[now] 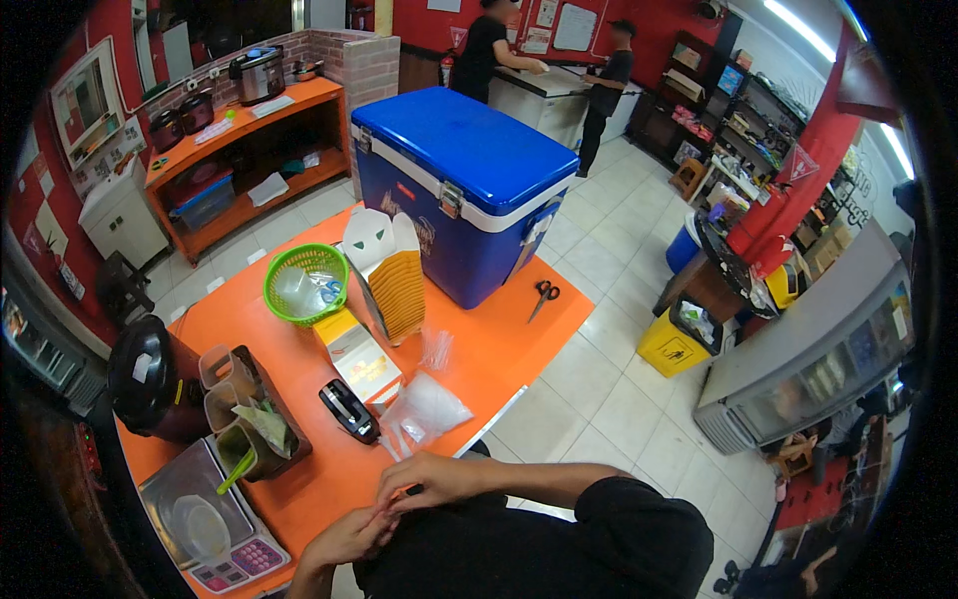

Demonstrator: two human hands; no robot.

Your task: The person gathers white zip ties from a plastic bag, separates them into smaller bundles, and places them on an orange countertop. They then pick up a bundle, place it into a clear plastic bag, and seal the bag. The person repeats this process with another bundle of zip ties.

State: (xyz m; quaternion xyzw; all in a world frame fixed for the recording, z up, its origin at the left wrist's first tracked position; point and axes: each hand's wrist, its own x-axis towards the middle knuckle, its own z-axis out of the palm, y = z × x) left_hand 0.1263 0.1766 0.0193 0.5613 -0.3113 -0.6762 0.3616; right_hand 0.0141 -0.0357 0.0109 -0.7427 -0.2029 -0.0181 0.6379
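Note:
My right hand (438,479) and my left hand (348,535) meet at the table's near edge, before my black shirt, fingertips touching. A small dark spot shows at the right fingers; whether it is a held object is unclear. Just beyond lies a clear plastic bag (430,412) with whitish contents. Left of the bag is a black desktop device (349,410), perhaps a tape dispenser. Behind stand a yellow and white carton (359,359) and a stack of folded cartons (397,296). Thin clear plastic strips (436,350) lie beyond the bag.
The orange table (509,344) also bears a blue cooler box (464,195), black-handled scissors (544,299), a green basket (305,284), an organizer with plastic containers (288,419), a digital scale (243,558) and a dark rice cooker (157,378). Two people stand at a far counter.

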